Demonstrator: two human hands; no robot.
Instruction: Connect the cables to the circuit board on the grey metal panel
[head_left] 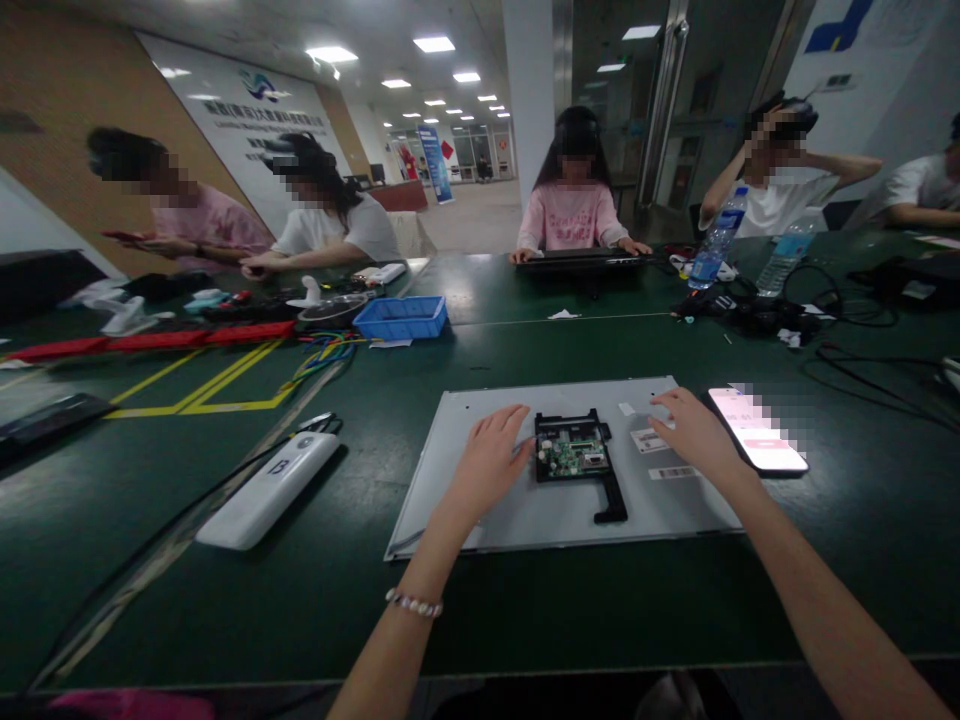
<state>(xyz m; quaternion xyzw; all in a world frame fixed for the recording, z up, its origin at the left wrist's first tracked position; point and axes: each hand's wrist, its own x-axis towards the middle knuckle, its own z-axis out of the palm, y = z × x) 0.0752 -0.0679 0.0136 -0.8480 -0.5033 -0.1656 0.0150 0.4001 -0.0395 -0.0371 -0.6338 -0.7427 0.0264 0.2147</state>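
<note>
Dark-green tabletop (570, 620) beneath a flat grey metal panel (517, 515).
Left hand (486, 462) and right hand (697, 432): fingers loosely parted, apparently empty; careless sweeps could jar the black-framed green circuit board (571, 457).

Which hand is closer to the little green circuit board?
Left. The left hand is close beside the green circuit board, near its left edge; the right hand is off to the board's right, across a wider gap.

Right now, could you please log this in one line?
left hand: open | right hand: open | both: at grey panel | circuit board: in black frame on panel
</note>
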